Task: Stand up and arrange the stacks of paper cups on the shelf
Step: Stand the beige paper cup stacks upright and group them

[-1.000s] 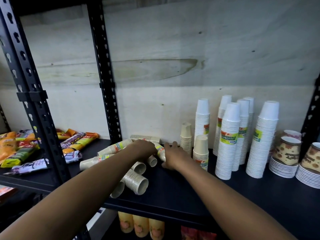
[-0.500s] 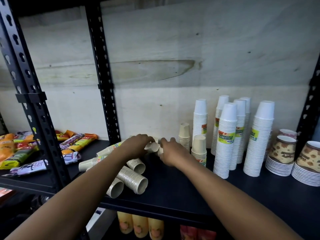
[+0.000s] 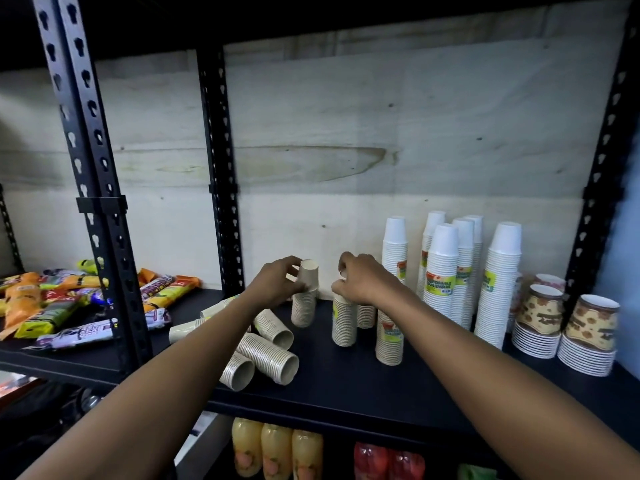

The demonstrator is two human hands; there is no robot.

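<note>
- Since a second ago, two lying stacks are now standing upright on the shelf (image 3: 346,393).
- The left hand (image 3: 277,284) is gripping the left brown stack (image 3: 304,306) near its top; the right hand (image 3: 367,282) is clutching the right brown stack (image 3: 344,323).
- Light, crushable, slipping apart: wrapping the nested rims seems safest.
- Fallen stacks (image 3: 268,355) are lying near left.

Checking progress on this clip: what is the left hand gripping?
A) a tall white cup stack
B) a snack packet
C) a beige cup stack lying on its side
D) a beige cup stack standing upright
D: the left hand grips the upright beige stack, while the right hand holds a second upright stack; the fallen stacks lie nearer the front edge of the shelf.
</note>
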